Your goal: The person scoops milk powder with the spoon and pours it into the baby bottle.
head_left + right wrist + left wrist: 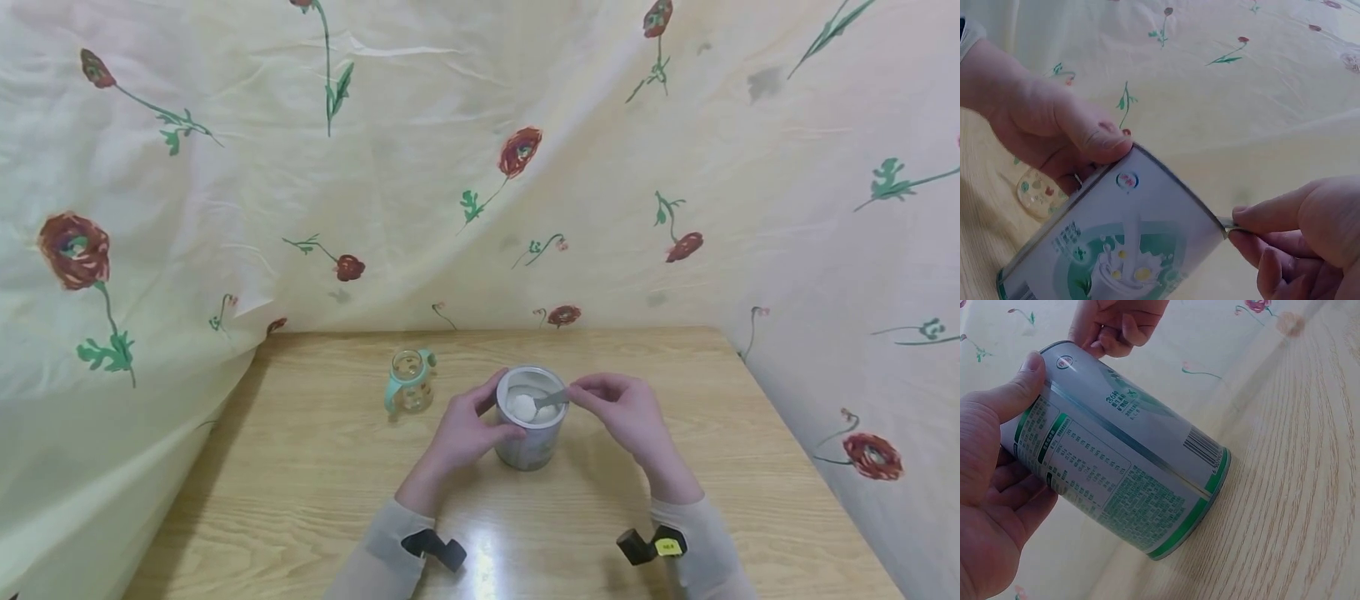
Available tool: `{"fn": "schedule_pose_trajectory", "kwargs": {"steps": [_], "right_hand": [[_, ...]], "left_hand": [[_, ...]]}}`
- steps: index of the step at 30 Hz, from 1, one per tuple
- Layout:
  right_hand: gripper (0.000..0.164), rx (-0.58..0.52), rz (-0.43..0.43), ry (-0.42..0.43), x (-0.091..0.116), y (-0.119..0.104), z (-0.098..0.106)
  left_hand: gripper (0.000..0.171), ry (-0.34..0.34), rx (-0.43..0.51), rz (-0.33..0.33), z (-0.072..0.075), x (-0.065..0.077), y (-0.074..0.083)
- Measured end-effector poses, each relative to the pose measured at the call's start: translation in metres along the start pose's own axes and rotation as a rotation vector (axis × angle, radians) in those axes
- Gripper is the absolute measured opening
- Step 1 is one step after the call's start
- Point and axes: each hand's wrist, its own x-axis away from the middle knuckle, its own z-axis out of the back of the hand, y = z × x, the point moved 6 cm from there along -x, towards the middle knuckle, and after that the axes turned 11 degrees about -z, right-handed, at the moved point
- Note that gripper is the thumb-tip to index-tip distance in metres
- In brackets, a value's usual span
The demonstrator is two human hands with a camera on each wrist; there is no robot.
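Note:
A white-and-green milk powder can (525, 450) stands on the wooden table, its top uncovered and pale powder visible inside. My left hand (465, 429) grips the can near its rim, thumb on the near side and fingers around the back. Between thumb and fingertips, my right hand (621, 408) pinches the handle of a scoop (551, 398) that reaches over the rim into the can. White powder shows at the scoop's bowl end. In the right wrist view only a short piece of the handle (1227, 222) shows; the can wall hides the rest.
A clear baby bottle (411, 396) with mint-green handles stands uncapped on the table (300, 467), left of the can and a little farther back. Behind and at both sides hangs a cream cloth (420, 167) printed with red flowers.

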Motion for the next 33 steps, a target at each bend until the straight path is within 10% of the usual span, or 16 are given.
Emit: {"fn": "schedule_pose_trajectory", "kwargs": {"steps": [12, 33], "right_hand": [[0.036, -0.148, -0.057, 0.026, -0.004, 0.006, 0.003], [0.019, -0.083, 0.01, 0.173, -0.009, 0.007, 0.003]], "left_hand": [[0.093, 0.001, 0.004, -0.002, 0.001, 0.001, 0.002], [0.093, -0.009, 0.013, -0.053, 0.0, -0.002, 0.002]]}}
